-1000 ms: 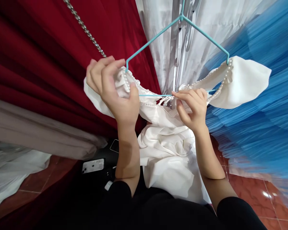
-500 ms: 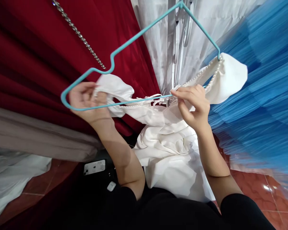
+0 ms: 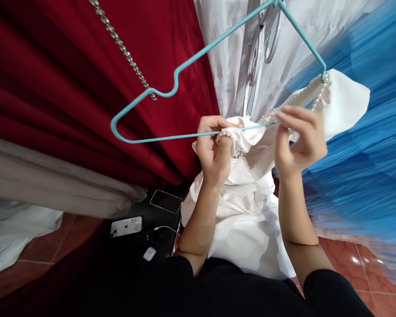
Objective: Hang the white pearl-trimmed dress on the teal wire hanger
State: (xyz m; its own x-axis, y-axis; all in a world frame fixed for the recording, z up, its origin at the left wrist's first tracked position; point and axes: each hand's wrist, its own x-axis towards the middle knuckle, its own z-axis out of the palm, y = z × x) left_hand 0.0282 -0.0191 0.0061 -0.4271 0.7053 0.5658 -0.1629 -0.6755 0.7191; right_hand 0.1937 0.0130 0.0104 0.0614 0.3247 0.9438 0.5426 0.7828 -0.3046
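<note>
A light-blue hanger (image 3: 165, 138) spans the view, its right shoulder inside a pearl-edged strap of a white dress (image 3: 240, 240). My left hand (image 3: 213, 152) pinches another pearl-trimmed part of the dress (image 3: 246, 136), gathered up at the hanger's bottom bar. The left end of the hanger has no cloth on it. My right hand (image 3: 302, 141) is beside the right part of that bar, thumb and fingers apart and slightly blurred, fingertips at the bar and pearl edging. Below the hands, the skirt falls in folds towards my lap.
Red cloth (image 3: 145, 44) with a jewelled trim (image 3: 122, 46) hangs at left, blue tulle (image 3: 359, 171) at right. Behind are white fabric (image 3: 221, 57) and more hangers (image 3: 260, 53). A black surface at lower left holds a phone (image 3: 126, 226) and a small white case (image 3: 149, 253).
My left hand has moved right from the hanger's left end, bringing the dress's pearl-trimmed part towards the middle. The hanger and my right hand have shifted right in view.
</note>
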